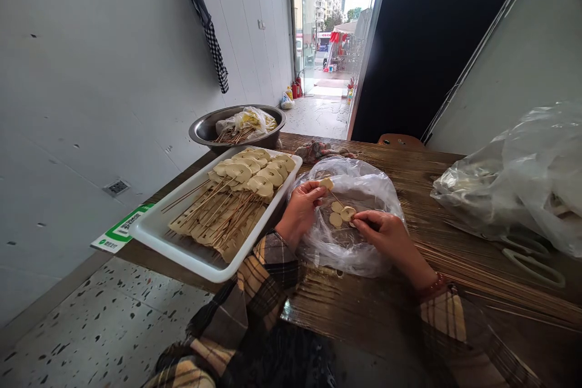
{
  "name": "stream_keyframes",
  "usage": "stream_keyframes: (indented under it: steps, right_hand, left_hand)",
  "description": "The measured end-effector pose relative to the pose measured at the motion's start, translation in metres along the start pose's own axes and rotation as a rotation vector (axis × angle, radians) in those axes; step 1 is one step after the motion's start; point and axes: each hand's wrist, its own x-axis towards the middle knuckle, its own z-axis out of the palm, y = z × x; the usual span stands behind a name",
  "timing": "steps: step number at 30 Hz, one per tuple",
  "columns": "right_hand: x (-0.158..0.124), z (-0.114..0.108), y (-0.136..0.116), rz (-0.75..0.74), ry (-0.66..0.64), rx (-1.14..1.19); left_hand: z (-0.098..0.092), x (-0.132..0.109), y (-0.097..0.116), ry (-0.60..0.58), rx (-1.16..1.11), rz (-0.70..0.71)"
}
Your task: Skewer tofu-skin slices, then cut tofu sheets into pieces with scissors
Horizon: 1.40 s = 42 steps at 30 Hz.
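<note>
My left hand (301,209) pinches a pale round food slice (326,183) over a clear plastic bag (359,191) on the wooden table. My right hand (385,231) grips a thin bamboo skewer (337,199) whose tip points at that slice; another slice (348,213) sits on the skewer by my right fingers. A few loose slices (335,220) lie in the bag below. To the left, a white tray (157,231) holds several finished skewers (230,200) of the same slices.
A metal basin (204,129) with a bag of skewers stands behind the tray. A large crumpled plastic bag (522,182) lies at right, white-handled scissors (531,259) and loose bamboo sticks (468,260) in front of it. The table's near edge drops to speckled floor.
</note>
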Motion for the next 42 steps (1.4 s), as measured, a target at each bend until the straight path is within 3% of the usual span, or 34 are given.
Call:
stream_keyframes:
  steps: [4,10,22,42]
  right_hand:
    - [0.0,-0.001,-0.0033,-0.027,-0.004,0.0]
    - [-0.0003,-0.0032,-0.0024,-0.045,-0.016,-0.022]
    - [0.0015,-0.0047,0.0035,-0.083,-0.006,-0.109]
    - [0.002,-0.0044,0.0043,-0.076,-0.015,-0.106]
  left_hand:
    - [0.0011,-0.0009,0.0015,0.011,0.005,0.017]
    - [-0.0011,0.002,0.0007,0.069,0.164,0.167]
    - [0.003,-0.0018,0.0036,0.018,0.268,0.188]
    - [0.0007,0.0008,0.0013,0.05,0.352,0.261]
